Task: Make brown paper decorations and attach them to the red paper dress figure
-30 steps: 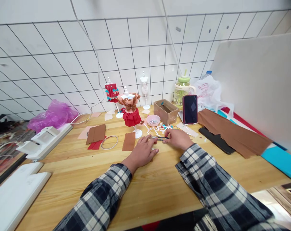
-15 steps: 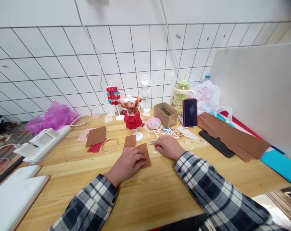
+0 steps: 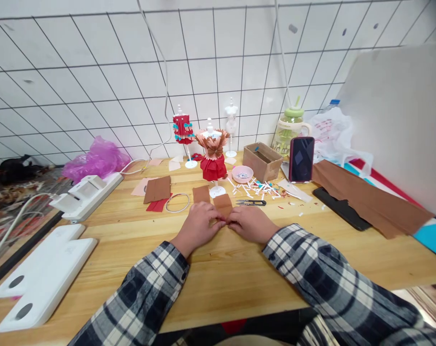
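A small piece of brown crepe paper (image 3: 223, 203) lies on the wooden table, its near edge pinched between both sets of fingers. My left hand (image 3: 201, 225) grips it from the left with thumb and fingertips together. Close beside it, my right hand (image 3: 252, 222) pinches the same edge from the right. Just beyond the right hand rest black-handled thread snips (image 3: 251, 203). Another brown paper piece (image 3: 201, 194) lies behind the left hand. Beyond that stands a mini dress form (image 3: 213, 163) in a red skirt and a pleated brown-and-pink top.
A pink bowl (image 3: 242, 174), scattered white paper sticks (image 3: 256, 187), a cardboard box (image 3: 263, 161) and a propped phone (image 3: 301, 159) are at the back right. Leftward lie a ring (image 3: 177, 203), brown and red sheets (image 3: 157, 189) and a power strip (image 3: 91, 194).
My right hand has left the snips and come over to the brown paper, beside my left hand. The snips now lie in full view. The camera view has tilted down and shifted left.
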`<control>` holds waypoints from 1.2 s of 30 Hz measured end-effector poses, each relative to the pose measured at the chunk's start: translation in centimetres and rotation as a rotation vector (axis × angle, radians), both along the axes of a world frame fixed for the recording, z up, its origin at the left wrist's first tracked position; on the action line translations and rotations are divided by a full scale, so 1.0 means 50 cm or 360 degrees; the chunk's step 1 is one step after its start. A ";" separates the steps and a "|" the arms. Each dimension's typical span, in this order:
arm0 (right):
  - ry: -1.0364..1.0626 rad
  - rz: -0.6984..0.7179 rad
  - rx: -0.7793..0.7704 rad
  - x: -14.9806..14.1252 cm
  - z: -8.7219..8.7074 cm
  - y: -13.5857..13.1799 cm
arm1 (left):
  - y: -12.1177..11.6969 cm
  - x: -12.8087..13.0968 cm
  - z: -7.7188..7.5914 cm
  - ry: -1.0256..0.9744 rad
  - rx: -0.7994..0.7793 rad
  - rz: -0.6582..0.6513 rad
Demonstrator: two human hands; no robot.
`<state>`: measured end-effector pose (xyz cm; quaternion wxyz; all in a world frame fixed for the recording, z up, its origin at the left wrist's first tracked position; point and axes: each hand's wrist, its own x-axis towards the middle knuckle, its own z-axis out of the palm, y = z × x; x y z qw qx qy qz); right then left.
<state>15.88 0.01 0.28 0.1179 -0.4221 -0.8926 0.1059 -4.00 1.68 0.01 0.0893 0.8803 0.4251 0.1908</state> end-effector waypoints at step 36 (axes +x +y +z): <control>-0.0087 -0.0199 -0.0015 -0.002 -0.002 0.002 | -0.034 0.033 0.011 0.0446 0.0140 -0.0029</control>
